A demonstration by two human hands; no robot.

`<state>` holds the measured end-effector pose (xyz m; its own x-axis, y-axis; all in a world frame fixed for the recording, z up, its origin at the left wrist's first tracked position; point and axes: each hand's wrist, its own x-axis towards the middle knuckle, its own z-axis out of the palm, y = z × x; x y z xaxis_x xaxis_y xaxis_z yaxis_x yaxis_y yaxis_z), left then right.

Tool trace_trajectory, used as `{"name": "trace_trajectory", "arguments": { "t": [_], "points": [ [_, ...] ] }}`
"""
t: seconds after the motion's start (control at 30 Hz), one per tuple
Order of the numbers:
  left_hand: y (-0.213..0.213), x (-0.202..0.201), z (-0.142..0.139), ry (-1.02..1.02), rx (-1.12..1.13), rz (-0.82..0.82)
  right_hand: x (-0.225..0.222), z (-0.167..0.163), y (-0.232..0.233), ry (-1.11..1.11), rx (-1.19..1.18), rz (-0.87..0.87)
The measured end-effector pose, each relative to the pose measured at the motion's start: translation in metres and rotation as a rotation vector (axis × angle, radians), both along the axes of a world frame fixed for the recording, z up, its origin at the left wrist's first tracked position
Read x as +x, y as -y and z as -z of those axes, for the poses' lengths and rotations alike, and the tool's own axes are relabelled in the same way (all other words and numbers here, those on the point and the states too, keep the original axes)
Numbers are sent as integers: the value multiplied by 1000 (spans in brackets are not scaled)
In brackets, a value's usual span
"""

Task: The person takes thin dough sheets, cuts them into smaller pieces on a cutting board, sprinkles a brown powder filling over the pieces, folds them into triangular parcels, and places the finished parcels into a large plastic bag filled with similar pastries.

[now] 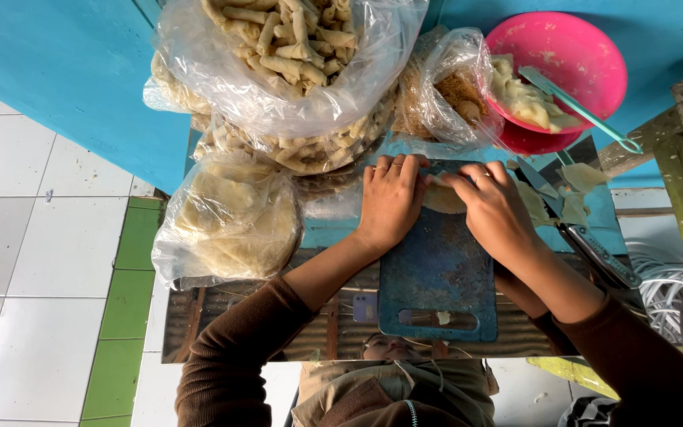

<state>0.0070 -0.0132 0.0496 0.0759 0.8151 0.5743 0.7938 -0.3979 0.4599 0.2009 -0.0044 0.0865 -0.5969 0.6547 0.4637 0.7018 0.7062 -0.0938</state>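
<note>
Under both hands (444,205), wrapper (442,199) mostly hidden.

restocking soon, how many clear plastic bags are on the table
4. A bag of rolls sits at top centre, a flat wrapper bag at left, a crumb bag beside the pink bowl, and a rolled-pieces bag beneath; others may hide underneath.
</note>
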Motion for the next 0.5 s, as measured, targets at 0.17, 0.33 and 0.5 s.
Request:
{"name": "trace_trajectory", "arguments": {
  "t": [0.17,0.33,0.5],
  "points": [
    [2,3,5,10,25,-20,3,2,-7,-40,-39,40],
    [-3,4,15,68,-16,-10,4,1,-15,-241,-78,-50],
    [1,4,23,55,-53,5,12,-17,-13,-471,46,-2]
  ]
}}
